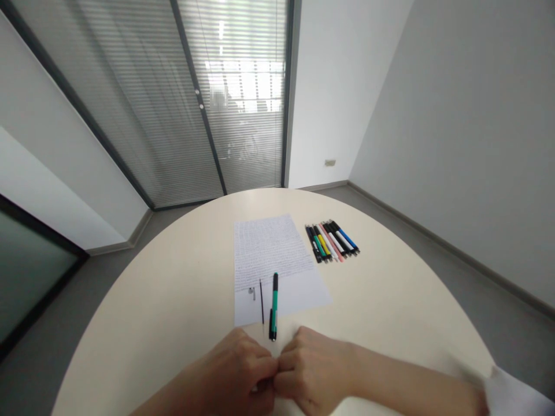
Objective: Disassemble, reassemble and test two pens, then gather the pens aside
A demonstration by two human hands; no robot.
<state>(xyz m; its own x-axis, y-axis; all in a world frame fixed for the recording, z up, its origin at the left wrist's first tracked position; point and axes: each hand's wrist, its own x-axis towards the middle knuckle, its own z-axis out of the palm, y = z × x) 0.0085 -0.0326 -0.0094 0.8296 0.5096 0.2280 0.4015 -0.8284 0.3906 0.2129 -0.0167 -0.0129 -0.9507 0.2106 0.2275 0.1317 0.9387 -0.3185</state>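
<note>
My left hand [240,372] and my right hand [314,370] meet at the near side of the table, fingers curled in and touching. Whatever they pinch between them, if anything, is hidden. Just beyond my knuckles lies a green and black pen [275,306], its clip end towards me and its upper part on the written sheet of paper [281,292]. Left of the pen is a thin dark pen refill [261,301], its pale tip pointing at my left hand. A few tiny dark and grey pieces [252,293] rest on the paper beside the refill, too small to name.
Several pens [332,241] in various colours lie side by side to the right of the paper. The round cream table [182,289] has its curved edge all around. Beyond stand a glass partition with blinds [173,115] and a white wall [347,86].
</note>
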